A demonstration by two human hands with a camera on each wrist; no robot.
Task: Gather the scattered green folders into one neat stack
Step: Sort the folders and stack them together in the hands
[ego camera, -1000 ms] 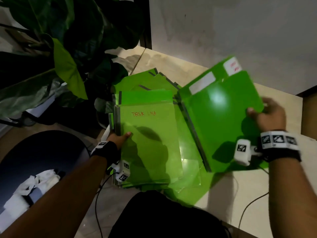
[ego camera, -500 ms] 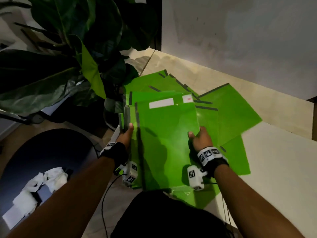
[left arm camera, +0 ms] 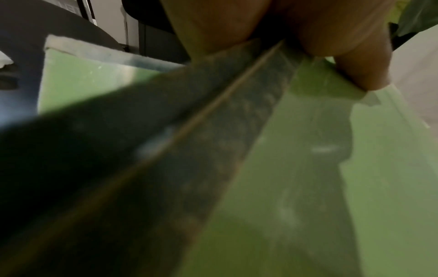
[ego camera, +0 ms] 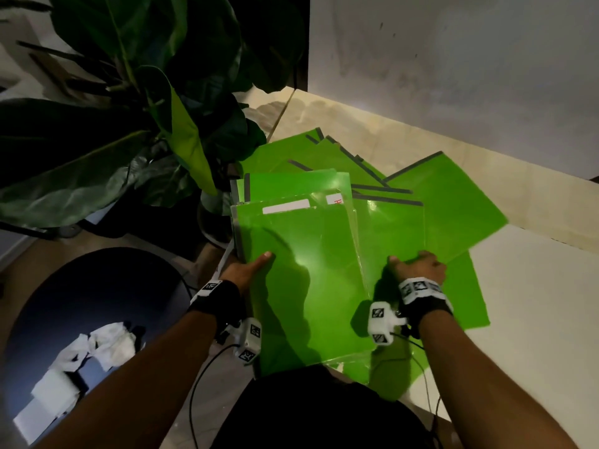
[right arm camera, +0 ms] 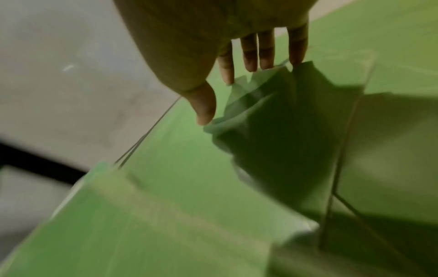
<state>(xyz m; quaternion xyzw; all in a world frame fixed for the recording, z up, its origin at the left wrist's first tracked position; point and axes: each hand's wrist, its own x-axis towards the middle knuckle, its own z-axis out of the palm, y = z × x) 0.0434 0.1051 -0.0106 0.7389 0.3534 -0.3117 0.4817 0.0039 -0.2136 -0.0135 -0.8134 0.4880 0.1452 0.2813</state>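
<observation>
Green plastic folders in partial collection. The gathered stack [ego camera: 301, 273] lies at the table's [ego camera: 534, 303] left corner, its near end overhanging the edge toward the person. The left hand [ego camera: 246, 270] grips the stack's left side, thumb on top, fingers hidden beneath. The right hand [ego camera: 418, 267] rests on a loose folder [ego camera: 392, 234] just right of the stack, fingers [right arm camera: 265, 50] extended and narrowly spread, holding nothing. More loose folders [ego camera: 447, 202] fan out behind, overlapping.

Risks, as judged: the glossy covers likely slide on one another, so a sideways push may skew the stack or send overhanging sheets off the near edge; the leaves of the potted plant [ego camera: 181, 140] crowd the stack's left side. Open room lies to the right, across bare table; the wall [ego camera: 453, 76] closes the far side.
</observation>
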